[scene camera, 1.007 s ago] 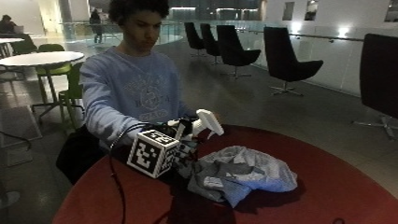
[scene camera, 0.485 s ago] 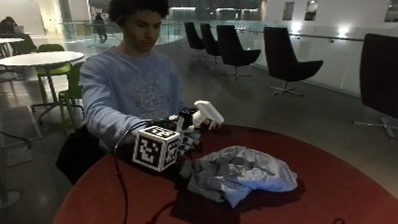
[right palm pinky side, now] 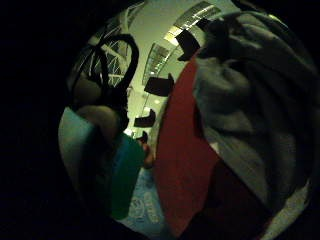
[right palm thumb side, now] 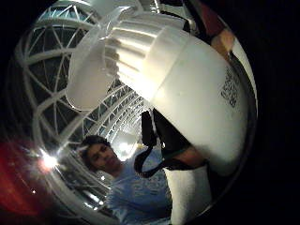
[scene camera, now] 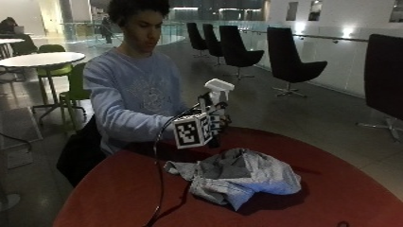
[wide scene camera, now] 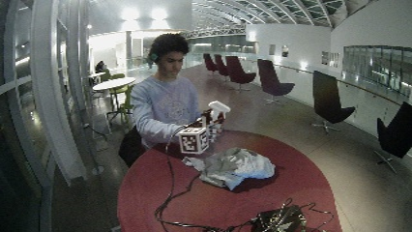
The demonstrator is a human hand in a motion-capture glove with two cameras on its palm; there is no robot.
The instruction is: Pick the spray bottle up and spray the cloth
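Observation:
In the outside view my gloved right hand [scene camera: 214, 124] grips a spray bottle upright above the far edge of the round red table [scene camera: 353, 189]. The bottle's white spray head [scene camera: 218, 87] stands above the hand; its body is mostly hidden by the fingers. A crumpled grey cloth [scene camera: 242, 174] lies on the table just in front of and below the hand. The thumb side palm view is filled by the white spray head [right palm thumb side: 187, 84]. The little finger side palm view shows the cloth [right palm pinky side: 250, 100] on the red table [right palm pinky side: 180, 165].
A dark bundle of gear and wires [wide scene camera: 277, 220] sits at the table's near edge. Black chairs [scene camera: 286, 61] stand on the floor behind. A white round table [scene camera: 41, 59] with green chairs is at the back left.
My right hand has lifted the spray bottle higher, from just beside the cloth to chest height. The cloth has stayed where it was.

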